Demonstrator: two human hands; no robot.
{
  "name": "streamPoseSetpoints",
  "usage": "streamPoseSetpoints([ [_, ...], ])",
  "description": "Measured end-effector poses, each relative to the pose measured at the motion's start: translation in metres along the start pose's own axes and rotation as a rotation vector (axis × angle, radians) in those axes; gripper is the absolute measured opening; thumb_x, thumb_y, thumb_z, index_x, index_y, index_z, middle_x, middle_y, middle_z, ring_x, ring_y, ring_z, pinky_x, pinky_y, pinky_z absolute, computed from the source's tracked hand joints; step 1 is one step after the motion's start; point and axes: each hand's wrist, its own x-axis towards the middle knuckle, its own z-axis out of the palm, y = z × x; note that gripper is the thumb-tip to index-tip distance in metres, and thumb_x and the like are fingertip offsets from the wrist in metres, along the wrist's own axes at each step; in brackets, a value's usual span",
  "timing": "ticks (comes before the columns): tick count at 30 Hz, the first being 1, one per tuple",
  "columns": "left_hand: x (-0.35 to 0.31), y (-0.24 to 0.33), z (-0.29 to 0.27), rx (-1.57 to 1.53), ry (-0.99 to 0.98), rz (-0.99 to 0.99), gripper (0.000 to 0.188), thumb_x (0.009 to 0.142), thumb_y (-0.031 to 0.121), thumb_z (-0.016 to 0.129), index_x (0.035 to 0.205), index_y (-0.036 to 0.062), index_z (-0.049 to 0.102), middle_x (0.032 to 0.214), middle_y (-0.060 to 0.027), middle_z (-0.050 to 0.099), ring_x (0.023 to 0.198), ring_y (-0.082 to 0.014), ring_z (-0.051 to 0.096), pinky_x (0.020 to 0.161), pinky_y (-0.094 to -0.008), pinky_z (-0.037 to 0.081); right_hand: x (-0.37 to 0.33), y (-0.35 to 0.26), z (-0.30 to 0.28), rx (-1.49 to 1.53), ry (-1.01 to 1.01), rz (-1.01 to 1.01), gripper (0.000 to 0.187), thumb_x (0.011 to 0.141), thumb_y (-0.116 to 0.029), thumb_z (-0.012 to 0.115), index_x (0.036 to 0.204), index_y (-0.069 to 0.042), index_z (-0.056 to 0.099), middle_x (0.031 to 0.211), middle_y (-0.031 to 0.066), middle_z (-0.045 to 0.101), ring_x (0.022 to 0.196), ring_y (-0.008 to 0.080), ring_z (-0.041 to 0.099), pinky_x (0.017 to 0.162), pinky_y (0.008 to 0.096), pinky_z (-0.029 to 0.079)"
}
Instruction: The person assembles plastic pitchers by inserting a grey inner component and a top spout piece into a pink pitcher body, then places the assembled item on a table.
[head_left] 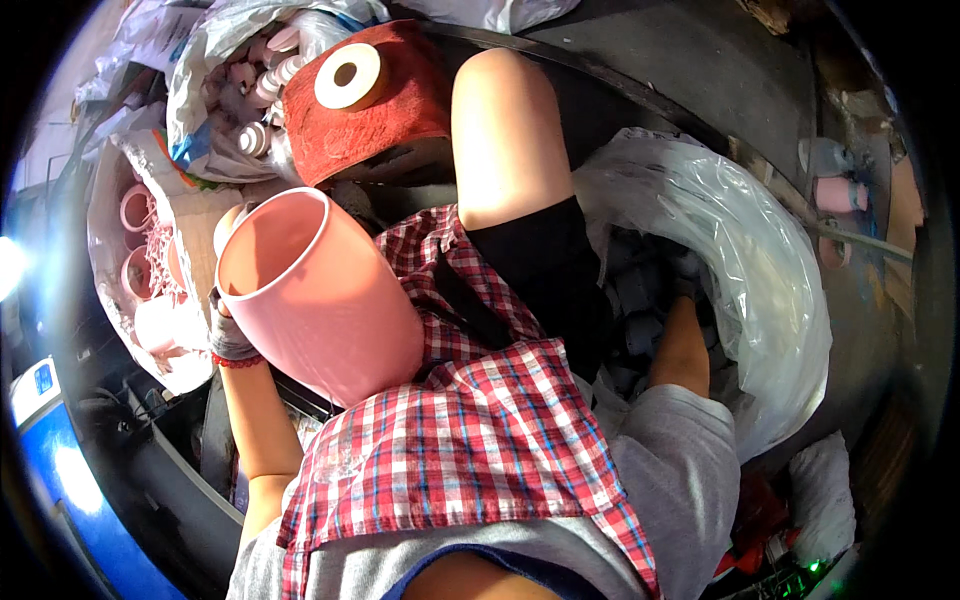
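A large smooth pink tub (340, 300), shaped like a tapered cup, leans on my lap with its mouth tilted up to the left. My left hand (232, 335), in a grey glove with a red bracelet at the wrist, grips its left side; the tub hides part of the fingers. On the right, a big clear plastic bag (770, 270) stands with its mouth spread. My right hand (686, 272) reaches down into it, among dark grey pieces (635, 290) whose kind I cannot make out. Shadow hides the fingers of that hand.
At the left stands a white sack (130, 290) of pink cup-like parts. Behind it, another bag (190, 110) holds small pink and white pieces. A cream ring (350, 77) rests on a red cloth-covered surface (330, 130). A blue machine (75, 480) is at lower left.
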Motion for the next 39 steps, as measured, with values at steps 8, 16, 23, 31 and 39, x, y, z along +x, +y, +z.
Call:
streamPoseSetpoints([
  [8, 0.03, 0.014, 0.096, 0.153, -0.185, 0.092, 0.123, 0.056, 0.062, 0.076, 0.142, -0.0042, 0.017, 0.145, -0.0168, 0.028, 0.133, -0.0286, 0.031, 0.109, -0.041, 0.024, -0.127, -0.05, -0.057, 0.125, 0.096, -0.351, 0.057, 0.084, -0.047, 0.052, 0.118, -0.001, 0.052, 0.112, 0.0245, 0.058, 0.103, 0.039, 0.057, 0.087, 0.0457, 0.045],
  [16, 0.035, -0.02, 0.082, 0.404, -0.155, 0.028, 0.119, 0.058, 0.05, 0.082, 0.142, -0.0035, 0.017, 0.14, -0.0149, 0.037, 0.126, -0.0243, 0.038, 0.103, -0.0367, 0.031, -0.209, -0.053, -0.17, -0.101, -0.099, -0.135, 0.086, 0.071, -0.059, 0.062, 0.129, 0.002, 0.042, 0.118, 0.0271, 0.054, 0.11, 0.039, 0.053, 0.091, 0.0455, 0.042],
  [23, 0.029, -0.084, 0.011, 0.143, -0.309, 0.149, 0.081, 0.065, 0.041, 0.082, 0.124, -0.0037, 0.049, 0.115, -0.0103, 0.059, 0.104, -0.0221, 0.057, 0.091, -0.0368, 0.044, -0.267, -0.179, -0.308, 0.826, 0.043, -0.744, 0.036, 0.078, -0.014, 0.072, 0.103, -0.001, 0.05, 0.09, 0.0084, 0.059, 0.086, 0.0173, 0.058, 0.077, 0.0305, 0.047],
  [31, 0.034, -0.021, 0.154, 0.154, -0.538, 0.262, 0.132, 0.046, 0.05, 0.088, 0.143, -0.0018, 0.015, 0.145, -0.0121, 0.025, 0.134, -0.0217, 0.024, 0.11, -0.0372, 0.018, -0.338, -0.3, -0.375, 1.121, -0.401, -1.328, 0.062, 0.077, -0.023, 0.069, 0.128, -0.002, 0.04, 0.104, 0.0075, 0.055, 0.092, 0.0121, 0.052, 0.079, 0.0248, 0.042],
  [39, 0.013, -0.033, 0.154, 0.071, -0.471, 0.291, 0.134, 0.046, 0.051, 0.088, 0.143, -0.0026, 0.011, 0.146, -0.0138, 0.024, 0.135, -0.0234, 0.024, 0.11, -0.0371, 0.019, -0.388, -0.348, -0.387, 0.736, -0.545, -1.476, 0.089, 0.073, -0.05, 0.072, 0.132, 0.008, 0.04, 0.134, 0.0177, 0.046, 0.123, 0.0229, 0.044, 0.103, 0.0352, 0.032],
])
